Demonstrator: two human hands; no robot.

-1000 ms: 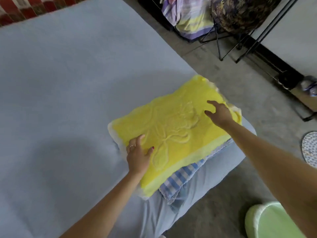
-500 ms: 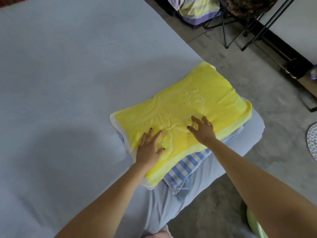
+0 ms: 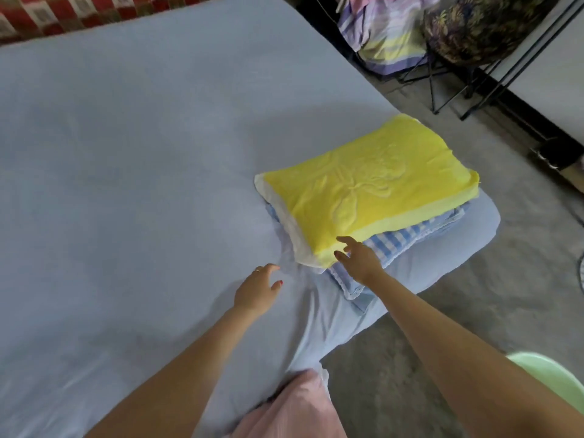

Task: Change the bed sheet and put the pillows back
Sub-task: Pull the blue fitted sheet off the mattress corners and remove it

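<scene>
A pale blue bed sheet (image 3: 132, 159) covers the mattress. At the bed's right corner a yellow towel-covered pillow (image 3: 369, 188) lies on top of a blue checked pillow (image 3: 388, 241). My right hand (image 3: 358, 259) hovers at the near corner of the yellow pillow, fingers loosely spread and holding nothing. My left hand (image 3: 257, 289) hangs over the sheet just left of the pillows, fingers relaxed and empty.
A red checked cloth (image 3: 63, 14) lies along the far edge of the bed. Bundled bedding (image 3: 388, 36) and a dark patterned bag (image 3: 480, 26) sit on a black metal rack at the upper right. Grey floor runs right of the bed; a green object (image 3: 556, 380) lies at lower right.
Both hands have slid back off the top of the yellow pillow toward me. The left hand is now over the sheet, the right at the pillow's near corner.
</scene>
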